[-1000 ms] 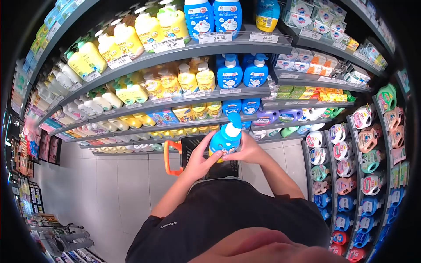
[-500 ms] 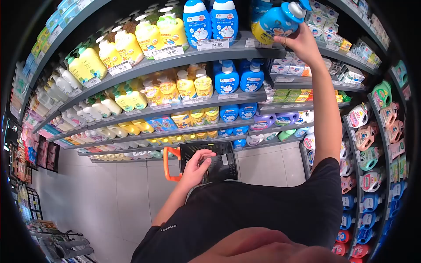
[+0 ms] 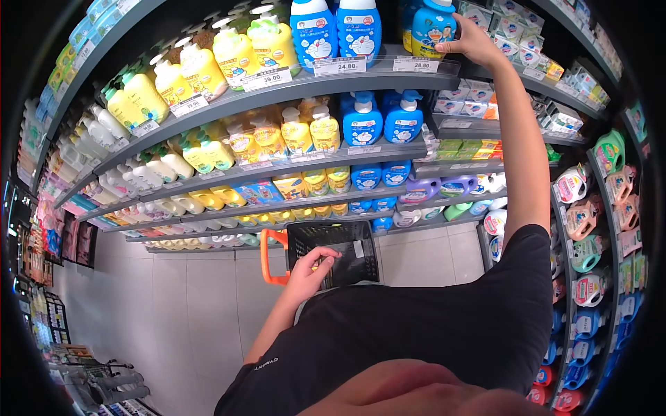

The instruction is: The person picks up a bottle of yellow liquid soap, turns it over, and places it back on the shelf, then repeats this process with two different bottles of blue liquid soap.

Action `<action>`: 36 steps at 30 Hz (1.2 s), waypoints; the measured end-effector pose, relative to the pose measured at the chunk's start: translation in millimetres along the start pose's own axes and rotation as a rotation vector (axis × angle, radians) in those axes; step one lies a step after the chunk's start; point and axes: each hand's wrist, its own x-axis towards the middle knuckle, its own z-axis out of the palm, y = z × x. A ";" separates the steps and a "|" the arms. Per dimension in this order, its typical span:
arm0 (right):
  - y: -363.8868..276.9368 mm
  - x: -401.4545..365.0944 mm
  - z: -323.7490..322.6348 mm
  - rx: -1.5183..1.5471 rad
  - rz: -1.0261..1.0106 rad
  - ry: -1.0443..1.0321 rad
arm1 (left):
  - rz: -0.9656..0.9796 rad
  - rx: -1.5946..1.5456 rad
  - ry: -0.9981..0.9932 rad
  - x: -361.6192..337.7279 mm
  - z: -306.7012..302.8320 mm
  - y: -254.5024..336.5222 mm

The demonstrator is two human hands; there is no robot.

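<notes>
At the top right, my right hand (image 3: 474, 43) is closed round the side of a blue pump bottle (image 3: 433, 29) with a yellow lower part and a cartoon print. The bottle stands upright on the top shelf, behind a 28.80 price label (image 3: 415, 65); its top is cut off by the frame. My left hand (image 3: 311, 273) hangs at waist height over a black shopping basket (image 3: 298, 239) with an orange handle (image 3: 266, 256). Its fingers are loosely bent, the thumb is apart, and nothing shows in them.
Two blue bottles (image 3: 336, 33) stand left of my right hand on the grey shelf (image 3: 312, 83). Yellow pump bottles (image 3: 273, 45) line the same shelf further left. Boxed soaps (image 3: 510, 31) are stacked to the right. Detergent jugs (image 3: 570, 184) fill shelves at the right side.
My right hand has lowered the tilted blue and yellow bottle onto the shelf and turned it upright. The left hand stays over the basket.
</notes>
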 end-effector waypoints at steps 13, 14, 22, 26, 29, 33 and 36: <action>-30.6 3.3 -7.3 0.349 0.303 -0.205 | -0.078 0.160 -0.103 -6.8 -7.1 3.5; -25.6 6.4 -8.0 0.371 0.326 -0.221 | -0.105 0.200 -0.125 -7.6 -8.5 4.8; -65.3 -17.0 -1.6 -0.474 0.326 0.142 | -0.104 0.141 -0.187 -13.3 -13.5 14.4; -113.7 -101.2 57.2 -0.318 -0.041 0.504 | -0.115 0.067 -0.179 -14.4 -32.4 -14.8; -145.0 -194.2 154.0 0.368 0.080 0.244 | -0.168 0.090 -0.125 -14.7 -51.3 -43.0; -87.5 -318.3 292.0 0.108 0.582 -0.458 | -0.185 0.268 0.045 -20.2 -86.5 -108.8; -29.2 -425.8 358.7 -0.058 0.670 -0.765 | -0.264 0.544 0.189 -23.9 -119.5 -160.1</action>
